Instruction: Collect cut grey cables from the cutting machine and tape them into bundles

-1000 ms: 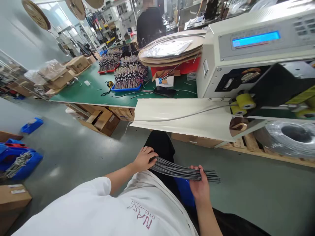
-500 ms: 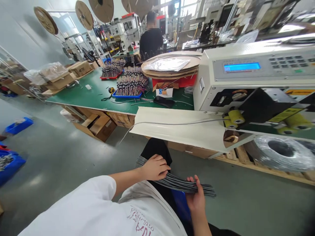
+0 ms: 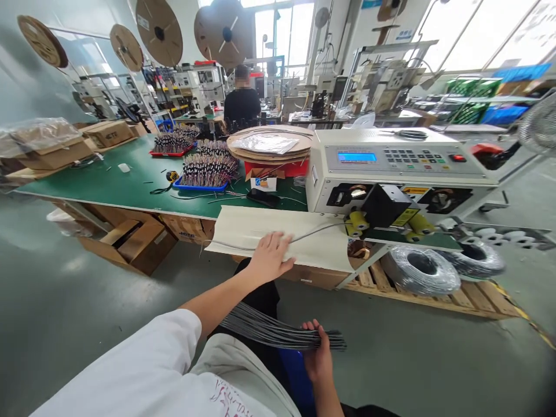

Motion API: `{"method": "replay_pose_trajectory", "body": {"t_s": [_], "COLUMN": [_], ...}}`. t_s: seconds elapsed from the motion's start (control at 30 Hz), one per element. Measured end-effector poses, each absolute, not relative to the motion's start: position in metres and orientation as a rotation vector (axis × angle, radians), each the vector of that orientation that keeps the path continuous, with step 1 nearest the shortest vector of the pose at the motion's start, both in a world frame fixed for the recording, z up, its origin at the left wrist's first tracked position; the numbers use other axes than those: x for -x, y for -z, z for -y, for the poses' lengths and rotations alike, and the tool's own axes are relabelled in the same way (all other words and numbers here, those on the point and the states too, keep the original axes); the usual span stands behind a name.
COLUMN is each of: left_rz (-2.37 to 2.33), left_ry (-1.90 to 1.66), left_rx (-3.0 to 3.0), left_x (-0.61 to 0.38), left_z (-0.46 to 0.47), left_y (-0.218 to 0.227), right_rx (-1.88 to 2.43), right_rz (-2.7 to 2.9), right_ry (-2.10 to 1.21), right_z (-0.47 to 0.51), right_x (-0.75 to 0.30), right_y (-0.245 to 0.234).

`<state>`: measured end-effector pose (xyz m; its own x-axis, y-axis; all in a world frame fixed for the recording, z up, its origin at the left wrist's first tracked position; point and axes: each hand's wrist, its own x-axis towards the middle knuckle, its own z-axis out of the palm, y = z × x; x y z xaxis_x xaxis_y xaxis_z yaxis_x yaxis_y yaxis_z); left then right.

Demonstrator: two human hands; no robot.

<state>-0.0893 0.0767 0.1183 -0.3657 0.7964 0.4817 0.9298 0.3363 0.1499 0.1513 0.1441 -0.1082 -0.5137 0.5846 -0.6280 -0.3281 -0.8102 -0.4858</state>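
My left hand (image 3: 270,258) is stretched over the cream sheet-metal chute (image 3: 234,223), palm down and fingers extended. It lies over a single grey wire (image 3: 313,231), which runs along the chute from yellow rollers (image 3: 357,222) on the wire-cutting machine (image 3: 330,168). Whether the palm presses on that wire I cannot tell. Across my lap rests a bundle of grey wires (image 3: 264,329), and my right hand (image 3: 319,350) is wrapped round it near its right end. My left forearm covers the bundle's other end.
Blue (image 3: 202,186) and red (image 3: 169,153) trays of wire pieces stand on the green table (image 3: 143,191). Cardboard discs (image 3: 269,145) lie beside the machine. Wrapped wire coils (image 3: 421,269) sit on a pallet below. A co-worker (image 3: 242,101) sits behind the table.
My left hand has left the bundle and reached forward over the chute and its wire. My right hand keeps hold of the bundle. The camera view has turned right and up.
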Motion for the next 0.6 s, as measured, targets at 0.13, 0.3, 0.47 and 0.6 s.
{"method": "replay_pose_trajectory", "body": {"t_s": [0.13, 0.3, 0.47, 0.6], "left_rz": [2.442, 2.433, 2.260, 2.024], "left_ry": [0.579, 0.496, 0.511, 0.503], "left_rx": [1.512, 1.551, 1.581, 1.723], "left_x": [0.094, 0.102, 0.121, 0.114], "left_z": [-0.075, -0.051, -0.005, 0.029], "left_y": [-0.113, -0.110, -0.100, -0.081], "right_rx": [1.001, 0.929, 0.952, 0.953], "right_rz": [0.442, 0.521, 0.458, 0.383], "right_ry": [-2.361, -2.354, -2.297, -2.281], "right_z": [-0.142, -0.141, -0.140, -0.138], "right_x": [-0.153, -0.152, -0.147, -0.141], "right_y": [0.102, 0.095, 0.090, 0.086]}}
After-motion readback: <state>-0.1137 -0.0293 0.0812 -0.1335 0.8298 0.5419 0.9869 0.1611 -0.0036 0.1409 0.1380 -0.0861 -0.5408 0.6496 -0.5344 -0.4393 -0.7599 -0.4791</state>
